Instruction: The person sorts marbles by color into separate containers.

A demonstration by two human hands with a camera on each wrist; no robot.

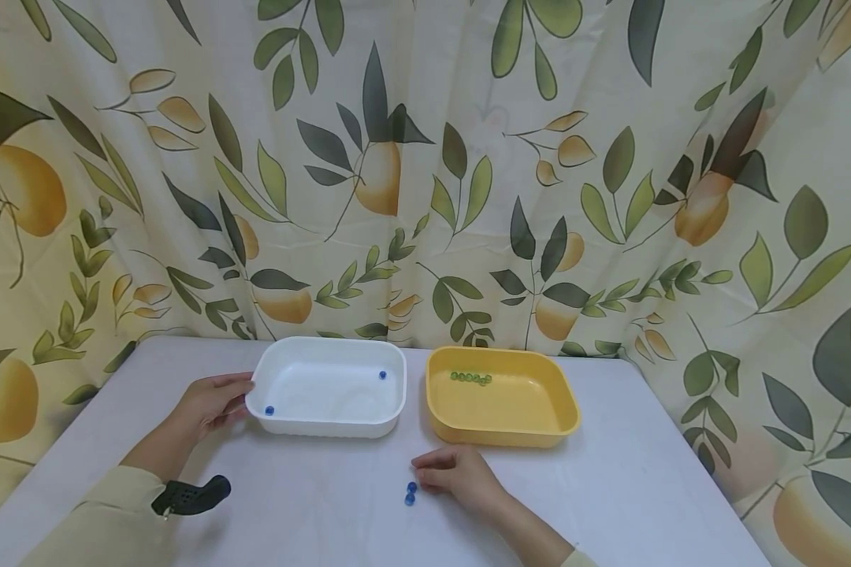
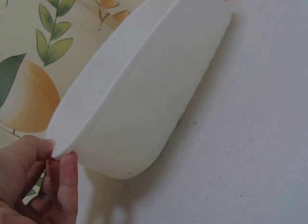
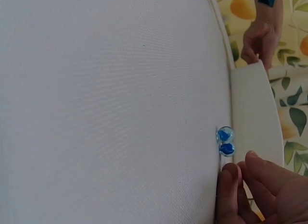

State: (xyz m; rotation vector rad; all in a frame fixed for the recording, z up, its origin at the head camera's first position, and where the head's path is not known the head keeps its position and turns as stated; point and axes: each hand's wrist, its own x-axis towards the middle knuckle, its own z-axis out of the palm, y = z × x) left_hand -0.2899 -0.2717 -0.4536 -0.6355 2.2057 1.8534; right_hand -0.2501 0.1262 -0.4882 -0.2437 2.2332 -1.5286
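Note:
My left hand pinches the left rim of a white plastic basin, thumb above and fingers below, as the left wrist view shows. Inside that basin lie two blue marbles, one at the near left and one at the far right. On the table, a pair of clear marbles with blue swirls sit touching each other. Just beside them is my right hand, its fingers loosely bent and thumb apart. Nothing shows between its fingertips.
To the right of the white basin stands a yellow basin with several green marbles in a row along its far left part. A white cloth covers the table. Behind hangs a curtain printed with fruit and leaves.

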